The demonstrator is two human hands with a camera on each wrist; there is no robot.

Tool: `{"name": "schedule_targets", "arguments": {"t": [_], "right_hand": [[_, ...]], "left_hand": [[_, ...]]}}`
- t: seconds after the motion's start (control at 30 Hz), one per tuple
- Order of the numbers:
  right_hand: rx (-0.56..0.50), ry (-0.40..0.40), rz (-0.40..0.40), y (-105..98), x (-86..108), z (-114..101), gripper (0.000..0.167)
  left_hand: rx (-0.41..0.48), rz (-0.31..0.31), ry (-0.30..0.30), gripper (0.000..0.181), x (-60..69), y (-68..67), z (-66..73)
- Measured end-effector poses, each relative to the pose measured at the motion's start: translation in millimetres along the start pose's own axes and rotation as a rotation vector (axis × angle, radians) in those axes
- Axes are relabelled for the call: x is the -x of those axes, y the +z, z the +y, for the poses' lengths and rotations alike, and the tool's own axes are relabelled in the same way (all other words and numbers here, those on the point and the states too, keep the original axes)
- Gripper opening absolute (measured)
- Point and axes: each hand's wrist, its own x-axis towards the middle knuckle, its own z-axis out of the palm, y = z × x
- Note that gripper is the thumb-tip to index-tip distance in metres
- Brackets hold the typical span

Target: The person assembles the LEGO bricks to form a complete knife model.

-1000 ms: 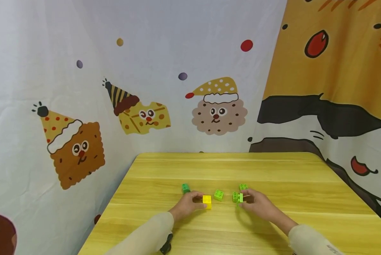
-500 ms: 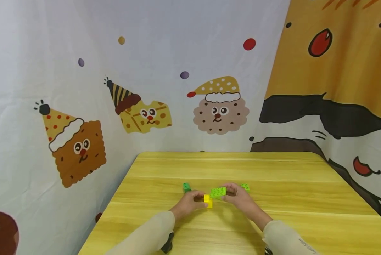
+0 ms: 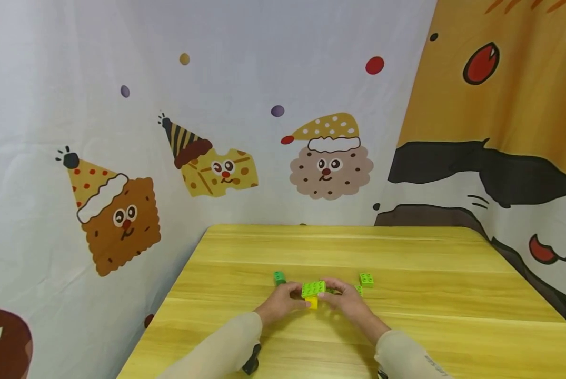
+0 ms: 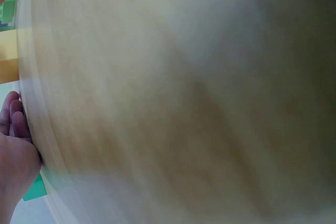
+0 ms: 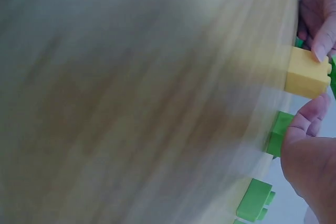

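– Where are the hands?
– Close together over the table (image 3: 294,347). The left hand (image 3: 279,305) pinches a yellow block (image 3: 313,303); the right hand (image 3: 348,303) grips a long light green brick (image 3: 313,288) by its right end.
– Is the green one fixed to the yellow one?
– I can't tell. The head view has it right over the yellow block, hiding the top. The right wrist view shows yellow studs there, with some green at the picture's edge.
– Anything else from the wrists?
– The right one shows the left thumb against the yellow block. The left one is mostly blurred tabletop, but catches a dark green block (image 4: 35,188) beyond the left hand.
– And the surroundings?
– Yellowish wood grain, a small green brick (image 3: 366,279) off to the right, and a white cloth (image 3: 245,47) behind, printed with hatted biscuits and cheese.
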Motion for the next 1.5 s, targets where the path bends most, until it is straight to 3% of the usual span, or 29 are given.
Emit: {"name": "schedule_targets", "arguments": {"t": [0.43,0.67,0.8,0.97,1.5], "right_hand": [[0.196,0.003,-0.039,7.0,4.2,-3.8,0.042],[0.260,-0.040,-0.096,0.9,3.0,-6.6,0.040],[0.258,-0.038,-0.095,-0.9,1.8,-5.9,0.044],[0.264,-0.033,-0.085,-0.8,-0.1,-3.6,0.049],[0.286,-0.039,-0.084,0.6,-0.5,-1.0,0.056]], "left_hand": [[0.002,-0.016,-0.021,0.032,-0.2,-0.9,1.8],[0.093,0.000,-0.012,0.055,4.4,-2.1,2.7],[0.128,0.004,0.025,0.045,6.1,-4.8,3.0],[0.141,-0.004,0.026,0.035,7.2,-7.3,2.6],[0.133,0.001,0.027,0.035,9.1,-9.7,-0.4]]}}
